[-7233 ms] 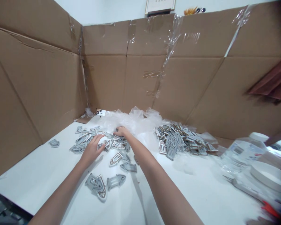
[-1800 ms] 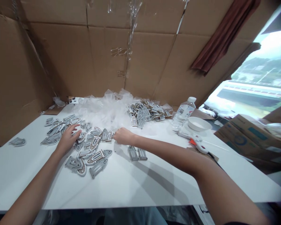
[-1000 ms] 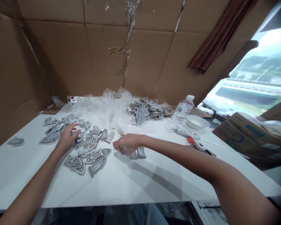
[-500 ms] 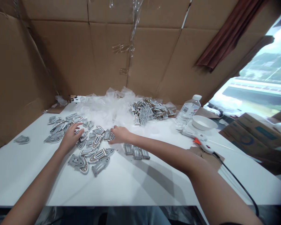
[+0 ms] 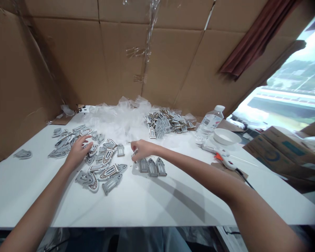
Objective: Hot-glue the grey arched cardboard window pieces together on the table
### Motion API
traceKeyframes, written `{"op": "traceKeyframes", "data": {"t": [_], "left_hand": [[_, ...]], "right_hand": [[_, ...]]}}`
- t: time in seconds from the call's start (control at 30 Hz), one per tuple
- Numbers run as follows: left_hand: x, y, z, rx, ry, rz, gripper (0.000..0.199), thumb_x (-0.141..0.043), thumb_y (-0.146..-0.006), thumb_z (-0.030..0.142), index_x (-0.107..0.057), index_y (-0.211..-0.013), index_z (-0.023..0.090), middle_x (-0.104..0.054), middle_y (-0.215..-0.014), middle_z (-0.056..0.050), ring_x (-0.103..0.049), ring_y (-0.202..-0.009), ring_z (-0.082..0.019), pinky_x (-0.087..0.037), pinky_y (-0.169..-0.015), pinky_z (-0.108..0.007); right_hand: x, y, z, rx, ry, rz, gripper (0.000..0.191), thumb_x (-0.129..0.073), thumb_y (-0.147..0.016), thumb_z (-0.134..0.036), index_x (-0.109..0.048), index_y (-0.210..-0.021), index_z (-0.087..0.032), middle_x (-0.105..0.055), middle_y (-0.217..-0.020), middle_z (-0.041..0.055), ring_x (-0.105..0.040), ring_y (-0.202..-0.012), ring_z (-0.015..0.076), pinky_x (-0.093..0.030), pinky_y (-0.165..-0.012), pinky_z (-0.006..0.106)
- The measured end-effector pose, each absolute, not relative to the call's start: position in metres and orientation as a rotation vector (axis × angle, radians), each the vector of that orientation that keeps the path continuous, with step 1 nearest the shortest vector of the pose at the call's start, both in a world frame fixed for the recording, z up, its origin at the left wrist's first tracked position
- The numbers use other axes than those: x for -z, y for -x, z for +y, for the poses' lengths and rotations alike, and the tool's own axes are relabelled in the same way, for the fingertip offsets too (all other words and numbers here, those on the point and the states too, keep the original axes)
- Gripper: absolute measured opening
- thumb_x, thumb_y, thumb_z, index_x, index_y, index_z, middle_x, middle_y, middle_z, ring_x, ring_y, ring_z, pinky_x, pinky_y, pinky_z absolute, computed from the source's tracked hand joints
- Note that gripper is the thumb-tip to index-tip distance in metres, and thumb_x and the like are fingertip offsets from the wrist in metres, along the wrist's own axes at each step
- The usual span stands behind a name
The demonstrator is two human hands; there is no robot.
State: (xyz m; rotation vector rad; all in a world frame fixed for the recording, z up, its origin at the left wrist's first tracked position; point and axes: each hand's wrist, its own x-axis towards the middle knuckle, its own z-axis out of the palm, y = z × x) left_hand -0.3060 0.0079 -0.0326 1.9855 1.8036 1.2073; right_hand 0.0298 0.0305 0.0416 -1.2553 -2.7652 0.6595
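My right hand [image 5: 141, 149] is closed on a small arched window-shaped piece [image 5: 134, 153], mostly covered by the fingers. Just right of that hand, several grey arched pieces [image 5: 152, 168] lie side by side in a row. My left hand [image 5: 80, 151] has its fingers apart over the loose heap of arched pieces [image 5: 108, 156]; some in the heap show a brown-and-white patterned face, others a plain grey one. A single grey piece [image 5: 120, 150] lies between my two hands.
Behind are clear plastic bags [image 5: 112, 119] and a second pile of arched pieces [image 5: 168, 122]. To the right are a plastic bottle [image 5: 209, 122], a white bowl [image 5: 227, 137] and a glue gun [image 5: 227, 161] with its cord. Cardboard walls [image 5: 115, 59] rise behind the white table [image 5: 136, 206].
My right hand has moved right, away from the heap, carrying a piece toward the row. My left hand has hardly moved. The view has shifted slightly.
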Motion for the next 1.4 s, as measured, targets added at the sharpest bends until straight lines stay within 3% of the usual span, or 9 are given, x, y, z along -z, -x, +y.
{"op": "traceKeyframes", "data": {"t": [0.13, 0.27, 0.5, 0.63, 0.73, 0.87, 0.97, 1.2, 1.4], "left_hand": [[0.034, 0.307, 0.009, -1.197, -1.991, 1.806, 0.042, -0.051, -0.085, 0.047, -0.058, -0.119, 0.023, -0.059, -0.118, -0.008, -0.062, -0.101, -0.024, -0.051, -0.085, -0.037], [0.035, 0.308, 0.010, -1.181, -1.994, 1.805, 0.042, -0.053, -0.084, 0.047, -0.059, -0.119, 0.023, -0.060, -0.118, -0.008, -0.062, -0.100, -0.025, -0.052, -0.084, -0.037], [0.040, 0.311, 0.012, -1.181, -1.973, 1.815, 0.045, -0.053, -0.083, 0.049, -0.059, -0.120, 0.022, -0.059, -0.118, -0.009, -0.062, -0.100, -0.026, -0.053, -0.080, -0.036], [0.040, 0.312, 0.012, -1.186, -1.982, 1.815, 0.046, -0.052, -0.084, 0.049, -0.059, -0.118, 0.020, -0.059, -0.117, -0.010, -0.063, -0.099, -0.025, -0.053, -0.080, -0.036], [0.039, 0.311, 0.013, -1.188, -1.996, 1.809, 0.045, -0.052, -0.084, 0.048, -0.059, -0.118, 0.020, -0.059, -0.117, -0.010, -0.062, -0.100, -0.025, -0.053, -0.083, -0.037], [0.036, 0.308, 0.011, -1.186, -2.016, 1.800, 0.043, -0.052, -0.084, 0.047, -0.059, -0.118, 0.021, -0.059, -0.118, -0.009, -0.061, -0.101, -0.025, -0.051, -0.085, -0.037], [0.034, 0.305, 0.009, -1.177, -2.023, 1.794, 0.042, -0.052, -0.084, 0.046, -0.059, -0.117, 0.022, -0.060, -0.118, -0.009, -0.062, -0.100, -0.025, -0.052, -0.083, -0.037], [0.032, 0.304, 0.008, -1.190, -2.018, 1.796, 0.042, -0.052, -0.084, 0.045, -0.059, -0.118, 0.023, -0.059, -0.118, -0.008, -0.061, -0.101, -0.025, -0.051, -0.084, -0.036], [0.033, 0.305, 0.008, -1.186, -2.016, 1.808, 0.042, -0.052, -0.084, 0.045, -0.058, -0.119, 0.024, -0.059, -0.120, -0.008, -0.061, -0.101, -0.024, -0.051, -0.083, -0.035]], "right_hand": [[-0.051, -0.063, 0.025, -0.835, 1.234, -2.630, 0.028, -0.059, -0.076, -0.026, -0.057, -0.103, -0.017, -0.070, -0.092, 0.0019, -0.065, -0.073, 0.0106, -0.048, -0.061, 0.020], [-0.053, -0.096, 0.011, -0.840, 1.311, -2.593, 0.026, -0.059, -0.079, -0.030, -0.062, -0.101, -0.017, -0.071, -0.086, 0.0029, -0.066, -0.071, 0.0118, -0.048, -0.059, 0.020], [-0.045, -0.061, -0.007, -0.369, 1.520, -2.650, 0.055, -0.064, -0.070, -0.057, -0.064, -0.111, -0.019, -0.068, -0.108, 0.0118, -0.062, -0.100, 0.0280, -0.046, -0.076, 0.033], [-0.040, -0.023, -0.004, -0.243, 1.584, -2.786, 0.066, -0.072, -0.059, -0.060, -0.066, -0.106, -0.013, -0.066, -0.106, 0.0193, -0.062, -0.099, 0.0346, -0.047, -0.075, 0.037], [-0.038, -0.016, 0.001, -0.248, 1.534, -2.903, 0.060, -0.074, -0.058, -0.052, -0.067, -0.105, -0.015, -0.066, -0.107, 0.0170, -0.062, -0.099, 0.0326, -0.047, -0.072, 0.034], [-0.040, -0.029, 0.002, -0.361, 1.350, -3.059, 0.070, -0.078, -0.051, -0.042, -0.063, -0.116, -0.021, -0.062, -0.115, 0.0117, -0.061, -0.100, 0.0282, -0.048, -0.072, 0.030], [-0.043, -0.037, 0.000, -0.424, 1.214, -3.119, 0.068, -0.082, -0.047, -0.036, -0.065, -0.112, -0.023, -0.061, -0.117, 0.0097, -0.059, -0.104, 0.0273, -0.047, -0.077, 0.029], [-0.036, -0.009, 0.018, -0.340, 1.311, -2.882, 0.054, -0.062, -0.075, -0.043, -0.058, -0.122, -0.016, -0.058, -0.122, 0.0145, -0.059, -0.108, 0.0282, -0.047, -0.081, 0.033], [-0.019, 0.026, 0.050, -0.352, 1.223, -2.858, 0.068, -0.073, -0.064, -0.051, -0.058, -0.120, -0.016, -0.059, -0.124, 0.0144, -0.057, -0.112, 0.0292, -0.046, -0.083, 0.031]]}}
